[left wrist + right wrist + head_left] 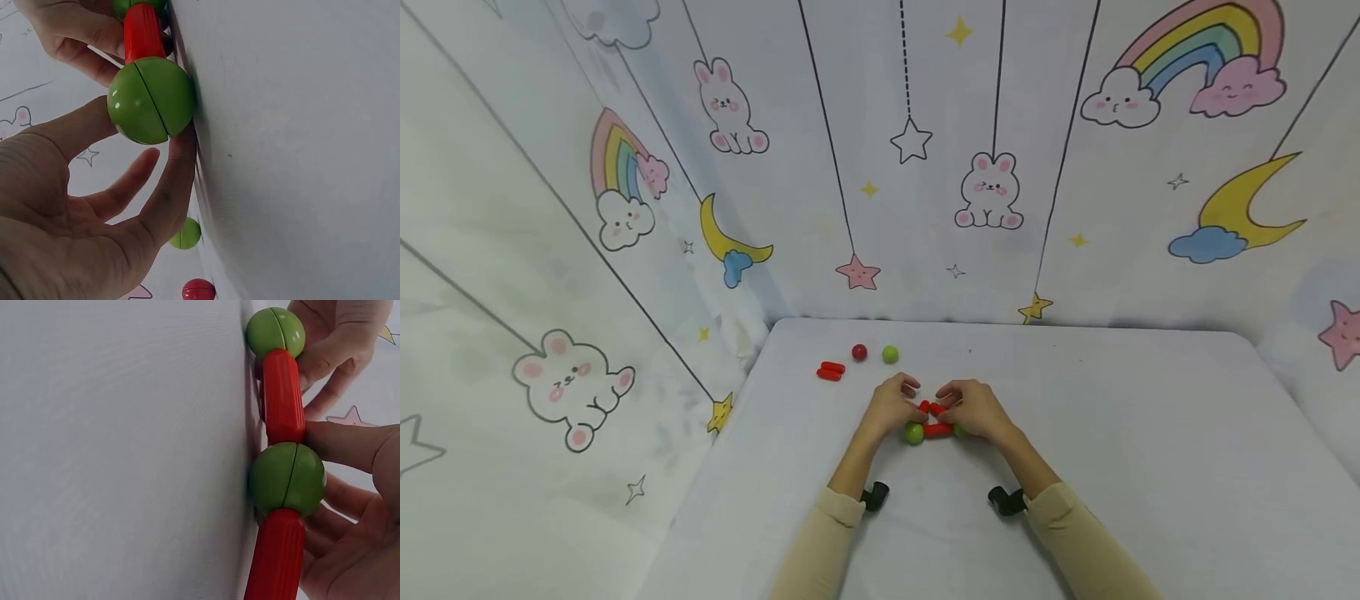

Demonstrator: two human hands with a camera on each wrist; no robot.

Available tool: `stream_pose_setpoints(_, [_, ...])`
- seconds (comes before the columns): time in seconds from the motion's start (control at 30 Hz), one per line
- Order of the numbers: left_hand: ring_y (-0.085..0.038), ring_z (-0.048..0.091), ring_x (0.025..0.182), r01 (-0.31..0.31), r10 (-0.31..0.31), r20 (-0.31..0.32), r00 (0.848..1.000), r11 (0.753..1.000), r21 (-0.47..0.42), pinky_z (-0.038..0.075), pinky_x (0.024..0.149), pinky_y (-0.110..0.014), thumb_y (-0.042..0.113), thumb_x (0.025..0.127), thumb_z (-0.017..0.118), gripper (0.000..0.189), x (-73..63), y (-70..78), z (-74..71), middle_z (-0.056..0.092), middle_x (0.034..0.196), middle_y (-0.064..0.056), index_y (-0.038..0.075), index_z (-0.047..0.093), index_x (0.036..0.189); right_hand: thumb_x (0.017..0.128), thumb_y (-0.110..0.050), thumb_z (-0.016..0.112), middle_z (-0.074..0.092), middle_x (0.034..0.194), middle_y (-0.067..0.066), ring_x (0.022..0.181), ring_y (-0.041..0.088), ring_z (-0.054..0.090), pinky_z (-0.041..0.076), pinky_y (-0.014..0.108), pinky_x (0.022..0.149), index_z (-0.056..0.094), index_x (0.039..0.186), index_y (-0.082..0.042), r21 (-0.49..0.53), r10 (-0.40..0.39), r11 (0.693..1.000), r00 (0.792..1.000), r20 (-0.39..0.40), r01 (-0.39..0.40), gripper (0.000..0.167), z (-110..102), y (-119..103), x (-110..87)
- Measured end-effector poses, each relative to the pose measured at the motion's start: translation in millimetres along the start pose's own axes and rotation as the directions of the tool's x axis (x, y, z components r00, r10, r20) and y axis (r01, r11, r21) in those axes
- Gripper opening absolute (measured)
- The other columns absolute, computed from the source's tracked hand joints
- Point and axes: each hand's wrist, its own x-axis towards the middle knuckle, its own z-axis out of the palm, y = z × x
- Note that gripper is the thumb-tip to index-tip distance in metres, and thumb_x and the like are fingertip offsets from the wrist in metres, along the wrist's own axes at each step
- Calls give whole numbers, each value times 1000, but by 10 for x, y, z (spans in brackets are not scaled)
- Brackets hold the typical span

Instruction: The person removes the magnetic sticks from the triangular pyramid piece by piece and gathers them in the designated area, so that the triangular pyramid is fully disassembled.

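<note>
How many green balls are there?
3: one green ball beside the red ball, a second green ball at the left hand, a third green ball by the right hand. The hands may hide more.

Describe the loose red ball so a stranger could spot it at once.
On the white table, look past the person's left hand toward the far edge. There the red ball sits between a green ball and two red rods. Its colour separates it from the ball, its roundness from the rods.
</note>
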Motion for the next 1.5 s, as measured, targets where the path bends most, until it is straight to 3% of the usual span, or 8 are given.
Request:
stream_pose_setpoints(0.2, [-24, 65, 102, 34, -34, 13, 999, 999, -22, 57, 87, -40, 9, 78, 87, 56, 14, -8, -10, 70, 117, -10, 8, 65, 130, 87, -8, 82, 76, 98, 3, 92, 18, 70, 59, 40, 84, 75, 118, -7, -8, -9, 1000, 1000, 0, 9, 32, 6, 36, 24])
stream_pose_setpoints(0.4, [-22, 67, 94, 54, -49, 47, 998, 993, -110, 60, 80, -36, 7, 83, 81, 58, 39, -7, -76, 68, 120, -11, 6, 60, 137, 87, -6, 81, 77, 98, 4, 91, 18, 71, 60, 39, 83, 75, 117, -5, -2, -42, 999, 999, 6, 42, 31, -29, 51, 37])
stream_pose_setpoints(0.53, [-21, 68, 88, 74, -56, 84, 995, 969, -238, 61, 76, -34, 1, 82, 75, 60, 43, -1, -163, 66, 124, -17, 1, 58, 139, 87, -6, 81, 77, 100, 6, 93, 19, 72, 61, 39, 83, 74, 119, -4, -3, -51, 999, 999, 11, 51, 33, -61, 44, 42])
stream_pose_setpoints(0.67, [-22, 69, 89, 93, -54, 126, 991, 940, -329, 62, 81, -36, -1, 84, 74, 59, 57, -59, -265, 61, 131, -23, -2, 57, 140, 88, -8, 81, 76, 101, 5, 93, 19, 71, 61, 39, 83, 74, 120, -5, -9, -29, 1000, 1000, 5, 29, 33, -85, 61, 56])
stream_pose_setpoints(0.9, [-23, 71, 96, 107, -40, 192, 981, 929, -355, 61, 87, -35, 1, 87, 77, 58, 82, -169, -414, 61, 133, -23, -2, 56, 142, 89, -10, 81, 76, 102, 4, 93, 20, 70, 61, 38, 82, 74, 122, -6, -27, -7, 1000, 1000, -4, 7, 34, -144, 96, 83])
stream_pose_setpoints(1.13, [-23, 71, 103, 119, -27, 249, 968, 925, -362, 61, 88, -34, 0, 85, 83, 60, 113, -251, -455, 64, 131, -19, 2, 59, 140, 88, -7, 82, 76, 105, 6, 96, 22, 70, 60, 41, 87, 73, 123, -4, -50, -7, 999, 999, -35, 5, 36, -155, 112, 91])
stream_pose_setpoints(1.37, [-22, 71, 101, 119, -35, 232, 972, 926, -358, 59, 91, -33, 8, 88, 83, 57, 96, -303, -470, 66, 130, -17, 4, 60, 140, 90, -9, 80, 74, 118, 13, 106, 30, 71, 60, 48, 93, 73, 124, -5, -2, -72, 997, 984, -161, 72, 35, -85, -31, 6])
stream_pose_setpoints(1.5, [-21, 71, 100, 119, -37, 213, 976, 914, -387, 60, 90, -32, 8, 87, 84, 58, 98, -329, -469, 67, 130, -19, 1, 60, 140, 88, -9, 82, 74, 117, 13, 104, 28, 72, 62, 45, 88, 73, 123, -5, 52, -120, 991, 986, -113, 127, 36, -27, -133, -22])
